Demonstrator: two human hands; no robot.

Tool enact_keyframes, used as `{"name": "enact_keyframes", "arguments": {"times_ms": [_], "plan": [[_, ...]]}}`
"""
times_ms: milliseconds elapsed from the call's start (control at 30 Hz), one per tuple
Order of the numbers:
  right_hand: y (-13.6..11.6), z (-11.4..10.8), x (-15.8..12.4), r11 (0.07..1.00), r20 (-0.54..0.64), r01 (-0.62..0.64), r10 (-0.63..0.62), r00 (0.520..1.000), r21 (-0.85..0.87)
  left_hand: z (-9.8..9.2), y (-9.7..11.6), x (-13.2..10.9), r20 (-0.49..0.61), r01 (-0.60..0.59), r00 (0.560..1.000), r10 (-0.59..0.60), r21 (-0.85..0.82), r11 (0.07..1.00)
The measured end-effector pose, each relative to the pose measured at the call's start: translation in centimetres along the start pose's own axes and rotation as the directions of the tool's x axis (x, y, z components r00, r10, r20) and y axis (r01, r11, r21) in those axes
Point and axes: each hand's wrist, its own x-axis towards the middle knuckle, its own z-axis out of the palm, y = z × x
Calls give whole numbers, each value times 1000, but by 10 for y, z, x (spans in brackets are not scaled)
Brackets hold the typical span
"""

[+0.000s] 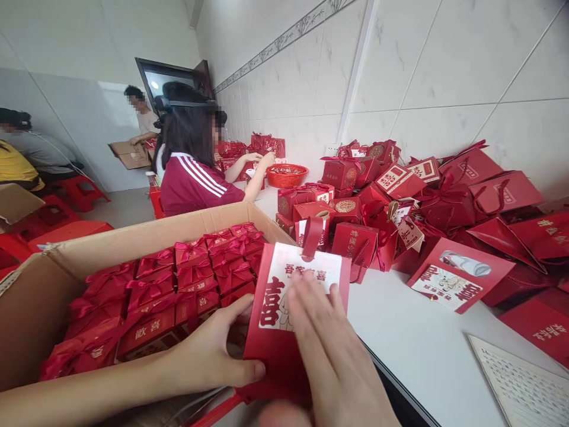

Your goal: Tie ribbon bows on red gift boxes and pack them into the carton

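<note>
A red gift box (275, 350) with a white printed label and a dark red ribbon handle at its top stands in front of me, beside the open carton. My left hand (222, 350) grips the box from its left side, the thumb on the near face and the fingers behind it. Against the label lies my right hand (324, 338), flat, its fingers stretched out and covering part of the print. The carton (208, 219) at left holds rows of small red boxes (151, 326) tied with ribbon bows.
On the white table (377, 308), many red gift boxes (355, 240) are piled along the wall. Handwritten paper (524, 379) lies at right. A co-worker in a maroon shirt (200, 184) sits ahead near a red basket (287, 175). Red stools (75, 193) stand at far left.
</note>
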Motion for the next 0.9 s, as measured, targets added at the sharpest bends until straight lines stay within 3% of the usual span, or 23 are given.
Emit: {"name": "enact_keyframes", "arguments": {"times_ms": [67, 233, 433, 533, 633, 700, 767, 833, 900], "plan": [[0, 0, 0, 999, -1, -44, 44, 999, -16, 0, -3, 0, -10, -8, 1000, 8, -18, 1000], [4, -2, -8, 964, 97, 173, -195, 976, 200, 1, 5, 3, 11, 12, 1000, -11, -77, 997], [3, -6, 0, 999, -32, -37, 36, 999, -31, 0, 5, 1, -16, -22, 1000, 22, 14, 1000], [-5, -1, -7, 980, -3, 21, -20, 1000, 196, 0, 1, 0, 9, -18, 1000, 18, -21, 1000], [-8, -4, -17, 933, -48, -89, 113, 992, 348, 0, 2, -1, -13, -11, 1000, 10, -40, 999], [-4, -10, -19, 931, -193, -124, 199, 961, 343, 0, 3, -1, -41, -9, 999, 7, -38, 999], [6, -16, -16, 938, -364, -129, 249, 898, 323, -1, 5, 0, -35, -13, 999, 12, -32, 999], [19, -17, -13, 932, -491, -218, 341, 802, 290, -2, 6, 0, -2, -10, 1000, 10, -36, 999], [30, -16, -10, 883, -533, -370, 470, 704, 289, -3, 7, -1, 45, 15, 999, -12, -65, 998]]}}
